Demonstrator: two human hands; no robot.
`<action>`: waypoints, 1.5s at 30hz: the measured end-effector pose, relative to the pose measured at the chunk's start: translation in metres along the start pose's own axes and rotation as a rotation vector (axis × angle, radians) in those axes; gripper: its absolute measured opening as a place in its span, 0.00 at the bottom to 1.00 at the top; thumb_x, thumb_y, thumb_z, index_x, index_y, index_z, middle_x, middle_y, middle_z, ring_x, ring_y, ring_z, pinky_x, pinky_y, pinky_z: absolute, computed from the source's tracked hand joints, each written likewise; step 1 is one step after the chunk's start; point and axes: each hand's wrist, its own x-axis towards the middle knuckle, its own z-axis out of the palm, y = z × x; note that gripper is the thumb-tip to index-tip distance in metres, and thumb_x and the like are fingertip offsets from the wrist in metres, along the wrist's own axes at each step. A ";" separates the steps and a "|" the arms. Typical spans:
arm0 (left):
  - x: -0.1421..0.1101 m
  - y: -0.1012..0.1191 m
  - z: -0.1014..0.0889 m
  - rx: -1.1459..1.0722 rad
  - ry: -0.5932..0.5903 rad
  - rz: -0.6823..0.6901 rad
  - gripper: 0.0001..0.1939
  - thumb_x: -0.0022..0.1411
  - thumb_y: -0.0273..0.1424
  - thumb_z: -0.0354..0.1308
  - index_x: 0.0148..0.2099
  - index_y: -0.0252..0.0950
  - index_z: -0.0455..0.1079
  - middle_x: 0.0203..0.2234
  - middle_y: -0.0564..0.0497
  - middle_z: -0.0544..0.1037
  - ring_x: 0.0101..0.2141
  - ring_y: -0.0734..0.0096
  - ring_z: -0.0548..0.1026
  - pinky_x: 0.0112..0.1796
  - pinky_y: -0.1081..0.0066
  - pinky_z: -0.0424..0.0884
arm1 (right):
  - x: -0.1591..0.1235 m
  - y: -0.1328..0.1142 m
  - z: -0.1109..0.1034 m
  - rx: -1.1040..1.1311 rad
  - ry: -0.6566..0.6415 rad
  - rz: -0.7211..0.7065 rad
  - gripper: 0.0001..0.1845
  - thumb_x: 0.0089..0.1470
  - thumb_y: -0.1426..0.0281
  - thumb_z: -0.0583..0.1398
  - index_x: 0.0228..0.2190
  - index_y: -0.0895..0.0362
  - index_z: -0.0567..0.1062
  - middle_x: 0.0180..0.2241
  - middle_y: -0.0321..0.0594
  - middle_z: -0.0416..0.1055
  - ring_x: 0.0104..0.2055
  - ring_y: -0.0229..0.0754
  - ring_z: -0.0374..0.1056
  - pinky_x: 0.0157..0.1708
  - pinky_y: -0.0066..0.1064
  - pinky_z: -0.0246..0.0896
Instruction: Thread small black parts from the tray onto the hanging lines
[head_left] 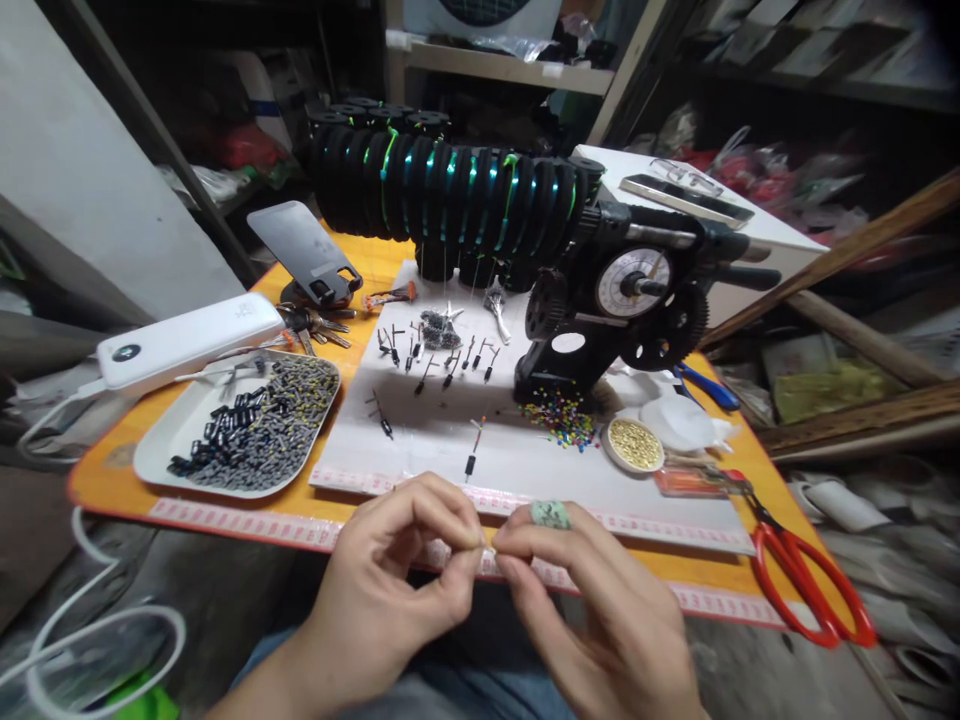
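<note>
My left hand (409,565) and my right hand (592,585) meet at the table's front edge, fingertips almost touching. Each is closed in a pinch between thumb and forefinger. A tiny pale thing shows at the tips, too small to name. A green band wraps one finger of the right hand. Beyond them lies a white board (427,430). On it, just ahead of the hands, is a small black cylinder (470,465) on a thin stem. Several similar pieces are stuck farther back, near a pile of coloured beads (562,420).
A tray (176,425) of grey and black small parts sits left, beside a white power bank (187,340). A black machine (600,290) with a dial and spools stands behind. At right are a dish of gold beads (634,443) and red-handled scissors (806,580).
</note>
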 end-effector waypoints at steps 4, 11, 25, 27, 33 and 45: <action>0.003 0.000 -0.008 0.250 -0.049 0.207 0.13 0.57 0.16 0.63 0.38 0.40 0.75 0.32 0.51 0.79 0.33 0.70 0.79 0.33 0.75 0.75 | 0.000 0.001 0.002 0.053 0.033 0.099 0.10 0.57 0.81 0.58 0.37 0.55 0.70 0.29 0.35 0.69 0.28 0.35 0.69 0.27 0.24 0.70; 0.006 -0.001 -0.025 0.753 -0.203 0.481 0.16 0.64 0.17 0.58 0.49 0.38 0.75 0.47 0.43 0.82 0.45 0.65 0.80 0.49 0.71 0.74 | 0.001 0.000 0.006 0.084 0.098 0.251 0.08 0.56 0.79 0.58 0.32 0.54 0.70 0.27 0.33 0.67 0.28 0.34 0.69 0.24 0.21 0.66; 0.015 -0.002 -0.026 0.893 -0.391 0.456 0.15 0.69 0.17 0.52 0.55 0.29 0.69 0.40 0.43 0.77 0.40 0.64 0.72 0.42 0.66 0.72 | 0.001 0.010 0.003 -0.027 0.081 0.184 0.08 0.57 0.80 0.58 0.34 0.56 0.70 0.28 0.33 0.66 0.27 0.32 0.65 0.25 0.22 0.61; 0.019 0.000 -0.025 0.935 -0.399 0.431 0.11 0.69 0.19 0.52 0.51 0.29 0.70 0.37 0.44 0.76 0.38 0.64 0.72 0.40 0.66 0.71 | 0.000 0.014 0.003 -0.090 0.070 0.126 0.07 0.57 0.81 0.59 0.35 0.58 0.70 0.29 0.35 0.66 0.30 0.35 0.64 0.29 0.26 0.62; 0.031 0.004 -0.018 0.916 -0.322 0.318 0.07 0.66 0.17 0.55 0.39 0.32 0.71 0.33 0.47 0.75 0.37 0.65 0.70 0.39 0.65 0.68 | 0.001 0.028 0.003 -0.275 0.040 0.017 0.07 0.57 0.83 0.60 0.36 0.62 0.71 0.33 0.43 0.68 0.39 0.42 0.62 0.38 0.34 0.62; 0.034 0.012 -0.014 1.013 -0.293 0.141 0.07 0.62 0.19 0.54 0.34 0.35 0.67 0.40 0.45 0.70 0.48 0.56 0.64 0.47 0.57 0.63 | 0.001 0.028 0.010 -0.289 0.050 0.020 0.07 0.55 0.82 0.61 0.35 0.61 0.72 0.38 0.45 0.67 0.44 0.44 0.63 0.44 0.37 0.61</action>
